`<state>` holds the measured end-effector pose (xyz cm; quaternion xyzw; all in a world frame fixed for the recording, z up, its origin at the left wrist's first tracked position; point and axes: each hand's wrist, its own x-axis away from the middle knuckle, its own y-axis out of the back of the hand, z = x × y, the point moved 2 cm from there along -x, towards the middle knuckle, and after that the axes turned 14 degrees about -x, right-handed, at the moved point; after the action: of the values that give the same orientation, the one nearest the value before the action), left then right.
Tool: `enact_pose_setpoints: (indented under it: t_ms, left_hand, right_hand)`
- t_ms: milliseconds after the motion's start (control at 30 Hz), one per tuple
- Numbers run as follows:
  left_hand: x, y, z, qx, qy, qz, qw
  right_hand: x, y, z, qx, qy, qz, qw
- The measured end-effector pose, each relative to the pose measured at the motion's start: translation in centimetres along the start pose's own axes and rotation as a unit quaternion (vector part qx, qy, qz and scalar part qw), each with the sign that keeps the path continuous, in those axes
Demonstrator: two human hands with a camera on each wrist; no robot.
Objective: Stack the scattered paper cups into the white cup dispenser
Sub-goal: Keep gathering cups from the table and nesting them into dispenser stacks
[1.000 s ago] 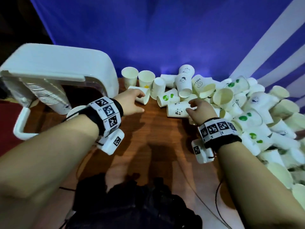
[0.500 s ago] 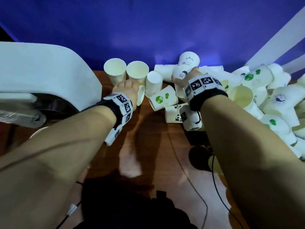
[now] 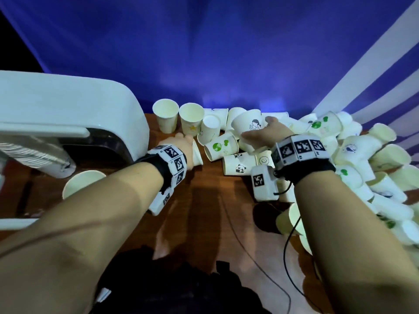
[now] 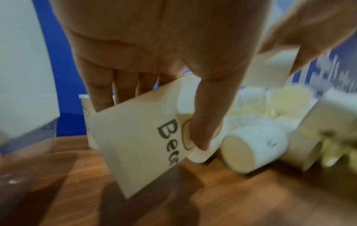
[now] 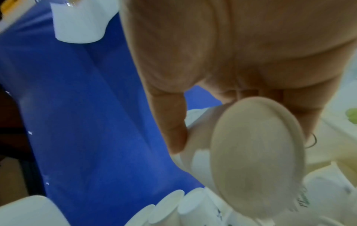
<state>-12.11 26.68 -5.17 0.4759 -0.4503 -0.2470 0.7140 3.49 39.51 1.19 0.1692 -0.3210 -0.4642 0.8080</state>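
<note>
The white cup dispenser [image 3: 68, 109] stands at the left, with a sloping stack of cups [image 3: 34, 152] inside it. Just right of the dispenser, my left hand [image 3: 183, 143] grips a paper cup [image 3: 197, 155] low over the table. The left wrist view shows this tilted cup [image 4: 135, 137], printed "Bear", held between thumb and fingers of the left hand [image 4: 150, 126]. My right hand [image 3: 260, 132] holds a cup with a girl drawing [image 3: 246, 123] above the pile. In the right wrist view the right hand [image 5: 237, 126] wraps that cup, whose round base [image 5: 257, 156] faces the camera.
Scattered paper cups [image 3: 362, 155] are heaped from the middle back to the right edge of the wooden table [image 3: 204, 211]. Two upright cups [image 3: 165, 114] stand at the back by the dispenser. One cup [image 3: 81, 182] sits under the dispenser. A black cable [image 3: 288, 245] trails near me.
My right hand left the panda cup, reached back into the pile and lifted the girl-drawing cup. My left hand kept its cup and stayed beside the dispenser.
</note>
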Motion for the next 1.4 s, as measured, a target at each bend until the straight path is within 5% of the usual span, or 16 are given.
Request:
enact_pose_setpoints:
  t_ms: [133,300,633,1067,1400]
  left_hand:
    - [4.8,1.6,1.5,0.149,-0.043,-0.052,0.987]
    - [12.6,2.7,6.6,0.351,-0.067,-0.162,0.920]
    - [19.7,-2.9,18.2,0.476,-0.015,-0.211,0.854]
    - [15.7,-7.4,19.2,0.558,-0.037,-0.146,0.816]
    - [13.9,-9.7,19.6,0.485,-0.067,-0.098,0.867]
  right_hand:
    - [3.8,-0.5,0.5,-0.145,0.059,0.057,0.986]
    - [8.5,-3.0,1.3,-0.265,0.113,0.105,0.952]
    - [14.8,-11.6,2.8,-0.282,0.218,0.129,0.925]
    - [17.1,-16.6,3.8,-0.197,0.267,0.123,0.935]
    - [16.3,-18.2,4.8,-0.201,0.284,0.144,0.926]
